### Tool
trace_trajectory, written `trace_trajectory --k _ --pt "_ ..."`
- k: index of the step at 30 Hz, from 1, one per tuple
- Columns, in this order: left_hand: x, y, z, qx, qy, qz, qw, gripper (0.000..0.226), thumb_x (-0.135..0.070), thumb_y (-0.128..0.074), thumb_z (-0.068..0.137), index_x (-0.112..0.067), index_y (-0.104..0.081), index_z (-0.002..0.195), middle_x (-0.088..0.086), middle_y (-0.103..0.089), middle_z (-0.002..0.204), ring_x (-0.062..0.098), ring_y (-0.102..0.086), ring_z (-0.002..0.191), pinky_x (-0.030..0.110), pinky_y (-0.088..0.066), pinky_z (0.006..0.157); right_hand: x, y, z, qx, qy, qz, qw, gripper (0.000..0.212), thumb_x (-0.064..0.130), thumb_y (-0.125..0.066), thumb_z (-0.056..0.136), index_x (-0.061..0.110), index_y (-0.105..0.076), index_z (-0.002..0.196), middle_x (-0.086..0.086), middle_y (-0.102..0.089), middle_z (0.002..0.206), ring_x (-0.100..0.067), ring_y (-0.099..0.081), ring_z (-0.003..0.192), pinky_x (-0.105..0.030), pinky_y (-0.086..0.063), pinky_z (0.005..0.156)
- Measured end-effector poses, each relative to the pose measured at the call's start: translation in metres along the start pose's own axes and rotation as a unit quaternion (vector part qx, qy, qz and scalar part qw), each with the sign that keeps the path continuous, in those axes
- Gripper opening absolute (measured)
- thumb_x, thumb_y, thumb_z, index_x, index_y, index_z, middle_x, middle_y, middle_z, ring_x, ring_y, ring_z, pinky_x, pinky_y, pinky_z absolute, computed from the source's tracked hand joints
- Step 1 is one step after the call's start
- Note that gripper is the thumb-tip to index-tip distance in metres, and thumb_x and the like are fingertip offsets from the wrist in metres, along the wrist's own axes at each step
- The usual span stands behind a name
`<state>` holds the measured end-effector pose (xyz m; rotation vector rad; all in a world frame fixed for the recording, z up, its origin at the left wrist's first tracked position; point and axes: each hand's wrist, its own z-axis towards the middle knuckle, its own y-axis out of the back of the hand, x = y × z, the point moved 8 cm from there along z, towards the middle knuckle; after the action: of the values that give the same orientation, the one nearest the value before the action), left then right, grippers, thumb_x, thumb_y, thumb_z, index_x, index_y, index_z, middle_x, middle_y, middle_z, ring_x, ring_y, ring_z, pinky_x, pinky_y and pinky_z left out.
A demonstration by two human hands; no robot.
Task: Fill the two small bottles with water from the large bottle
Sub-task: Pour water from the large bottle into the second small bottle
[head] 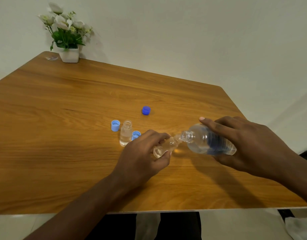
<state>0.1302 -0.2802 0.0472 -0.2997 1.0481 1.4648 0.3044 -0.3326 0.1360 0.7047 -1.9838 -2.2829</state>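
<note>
A tilted small bottle (165, 146) is gripped in the left hand (144, 153) above the desk (62, 104), its mouth met by the neck of the large bottle (209, 142), which is grasped nearly horizontal in the right hand (249, 144). A second small bottle (125, 133), partly filled, stands upright just left of the left hand, between two light blue caps (115, 125). A dark blue cap (146, 110) lies farther back.

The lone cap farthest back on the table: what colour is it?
Dark blue, deeper than the two light blue caps; the cap shows clearly in the head view.

large bottle (209, 142) tilted, mouth at held small bottle (166, 146) | second small bottle (125, 133) upright
</note>
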Motion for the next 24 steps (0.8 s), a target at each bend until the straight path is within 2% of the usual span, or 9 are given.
trace_trajectory --k 24 --pt "0.0012 -0.0003 -0.0004 -0.002 0.005 0.0 1.0 0.037 -0.033 -0.063 0.078 -0.022 -0.061 0.113 -0.012 -0.061 0.097 0.007 -0.061 0.087 0.036 -0.055 0.066 0.0008 0.0011 0.0019 -0.002 0.008 -0.005 1.0 0.099 0.047 -0.081 0.065 0.027 -0.031 0.148 0.002 -0.064 0.106 -0.021 -0.062 0.086 -0.026 -0.049 0.052"
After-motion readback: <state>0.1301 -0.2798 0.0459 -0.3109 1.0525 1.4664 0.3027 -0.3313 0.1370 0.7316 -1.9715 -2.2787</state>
